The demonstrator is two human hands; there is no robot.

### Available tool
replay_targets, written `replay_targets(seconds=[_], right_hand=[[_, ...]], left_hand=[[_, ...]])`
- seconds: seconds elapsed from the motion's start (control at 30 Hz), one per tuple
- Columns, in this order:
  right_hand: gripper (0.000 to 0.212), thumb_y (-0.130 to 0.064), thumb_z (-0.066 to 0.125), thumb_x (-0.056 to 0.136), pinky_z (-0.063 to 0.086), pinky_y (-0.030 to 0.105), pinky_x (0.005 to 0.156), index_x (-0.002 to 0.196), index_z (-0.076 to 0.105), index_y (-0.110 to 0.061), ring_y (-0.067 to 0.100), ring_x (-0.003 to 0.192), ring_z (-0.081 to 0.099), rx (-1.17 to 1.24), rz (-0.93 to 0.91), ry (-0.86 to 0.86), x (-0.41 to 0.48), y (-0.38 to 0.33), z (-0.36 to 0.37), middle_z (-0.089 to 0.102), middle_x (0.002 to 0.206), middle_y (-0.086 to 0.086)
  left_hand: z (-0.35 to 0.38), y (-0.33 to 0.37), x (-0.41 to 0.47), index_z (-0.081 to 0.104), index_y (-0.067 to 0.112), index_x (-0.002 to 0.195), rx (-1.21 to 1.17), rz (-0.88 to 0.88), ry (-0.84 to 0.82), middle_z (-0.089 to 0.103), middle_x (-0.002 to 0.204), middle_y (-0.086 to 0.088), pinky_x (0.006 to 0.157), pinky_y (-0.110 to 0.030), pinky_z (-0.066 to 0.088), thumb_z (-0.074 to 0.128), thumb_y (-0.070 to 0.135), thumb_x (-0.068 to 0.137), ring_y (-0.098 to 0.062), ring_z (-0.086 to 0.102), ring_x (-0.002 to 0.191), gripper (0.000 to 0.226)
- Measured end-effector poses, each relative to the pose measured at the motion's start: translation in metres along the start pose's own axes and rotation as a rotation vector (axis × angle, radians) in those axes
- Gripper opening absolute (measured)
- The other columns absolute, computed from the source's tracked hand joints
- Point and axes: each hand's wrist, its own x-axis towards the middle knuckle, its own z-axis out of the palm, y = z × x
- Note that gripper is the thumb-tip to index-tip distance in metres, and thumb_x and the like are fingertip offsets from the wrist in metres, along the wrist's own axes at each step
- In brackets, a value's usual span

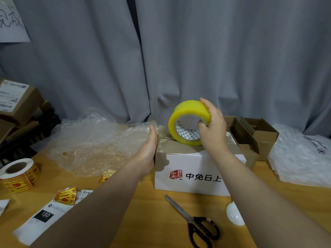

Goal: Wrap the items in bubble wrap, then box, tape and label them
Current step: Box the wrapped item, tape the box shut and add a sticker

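A white cardboard box [189, 172] with red and black print stands in the middle of the wooden table, its brown flaps folded shut on top. My right hand [214, 126] grips a yellow roll of packing tape [188, 120] resting upright on the box's top. My left hand [149, 149] lies flat against the box's left side, fingers straight. A crumpled sheet of bubble wrap [96, 142] lies left of the box. A roll of yellow and red fragile stickers [18, 173] sits at the left edge.
Black-handled scissors [195, 222] lie in front of the box beside a white rounded object [233, 214]. Loose stickers and a paper label [46, 213] lie at the near left. Open brown boxes [254, 135] and a white plastic bag [302, 156] sit right; stacked cartons [18, 106] far left.
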Motion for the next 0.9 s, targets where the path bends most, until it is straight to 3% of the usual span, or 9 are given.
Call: replay_targets(seconds=[0.1,0.17,0.3,0.37,0.43,0.53,0.63,0.8,0.9], right_hand=[[0.064,0.006,0.056,0.081,0.034,0.005,0.084,0.137,0.046,-0.024,0.007,0.102,0.048,0.031,0.036,-0.021,0.002,0.005,-0.001,0.053,0.124,0.000],[0.062,-0.005,0.065,0.083,0.043,0.016,0.085,0.137,0.042,-0.024,0.005,0.100,0.055,0.096,0.114,-0.131,0.005,0.008,-0.009,0.057,0.119,-0.003],[0.050,-0.038,0.079,0.075,0.049,0.030,0.087,0.116,0.053,-0.027,0.013,0.097,0.062,-0.030,0.158,-0.479,0.019,0.022,-0.036,0.066,0.102,-0.005],[0.052,-0.074,0.070,0.063,0.044,0.045,0.098,0.097,0.063,-0.035,0.017,0.104,0.060,-0.248,0.178,-0.532,0.026,0.029,-0.043,0.066,0.097,-0.013],[0.055,-0.089,0.056,0.057,0.037,0.056,0.102,0.087,0.066,-0.044,0.024,0.108,0.058,-0.360,0.223,-0.571,0.029,0.035,-0.043,0.065,0.093,-0.014],[0.046,-0.085,0.054,0.059,0.042,0.052,0.100,0.088,0.066,-0.052,0.021,0.105,0.059,-0.306,0.317,-0.601,0.023,0.038,-0.038,0.068,0.093,-0.014],[0.050,-0.079,0.062,0.057,0.049,0.044,0.095,0.089,0.070,-0.041,0.013,0.097,0.063,-0.201,0.380,-0.543,0.021,0.035,-0.038,0.071,0.090,-0.015],[0.059,-0.079,0.066,0.047,0.050,0.041,0.091,0.090,0.065,-0.039,0.015,0.095,0.064,-0.140,0.411,-0.452,0.012,0.027,-0.020,0.070,0.087,-0.015],[0.051,-0.068,0.067,0.066,0.042,0.033,0.086,0.104,0.057,-0.034,0.013,0.097,0.059,-0.176,0.355,-0.458,0.004,0.011,-0.009,0.066,0.100,-0.015]], left_hand=[[-0.010,-0.007,0.003,0.057,0.027,0.128,0.133,-0.032,-0.025,0.064,0.124,-0.008,0.097,-0.041,0.045,0.024,0.091,0.068,-0.024,0.060,0.112,0.094],[-0.014,-0.006,0.010,0.034,0.039,0.143,0.314,0.071,-0.046,0.036,0.150,0.006,0.110,-0.046,0.031,0.036,0.094,0.060,-0.018,0.039,0.134,0.099],[-0.022,0.001,0.019,0.011,0.046,0.146,0.671,0.221,-0.148,0.022,0.155,0.011,0.110,-0.044,0.036,0.074,0.075,0.053,-0.017,0.035,0.136,0.117],[-0.023,0.000,0.021,0.011,0.046,0.146,0.667,0.201,-0.135,0.025,0.154,0.008,0.109,-0.043,0.037,0.075,0.073,0.051,-0.018,0.037,0.135,0.117],[-0.022,-0.001,0.024,0.011,0.046,0.146,0.667,0.213,-0.137,0.022,0.155,0.012,0.110,-0.044,0.034,0.072,0.073,0.053,-0.017,0.033,0.138,0.115],[-0.021,-0.002,0.025,0.008,0.048,0.146,0.745,0.257,-0.151,0.016,0.156,0.018,0.113,-0.045,0.029,0.064,0.073,0.062,-0.012,0.024,0.142,0.104],[-0.025,0.003,0.024,0.009,0.045,0.147,0.858,0.270,-0.140,0.021,0.155,0.015,0.113,-0.045,0.030,0.058,0.073,0.065,-0.013,0.026,0.141,0.100],[-0.028,0.024,0.019,0.036,0.034,0.137,1.140,0.426,-0.070,0.037,0.141,0.006,0.111,-0.038,0.031,0.050,0.065,0.066,-0.014,0.033,0.133,0.079],[-0.032,0.022,0.022,0.042,0.040,0.133,1.160,0.414,-0.076,0.037,0.143,0.007,0.109,-0.040,0.034,0.048,0.070,0.069,-0.014,0.038,0.129,0.071]])
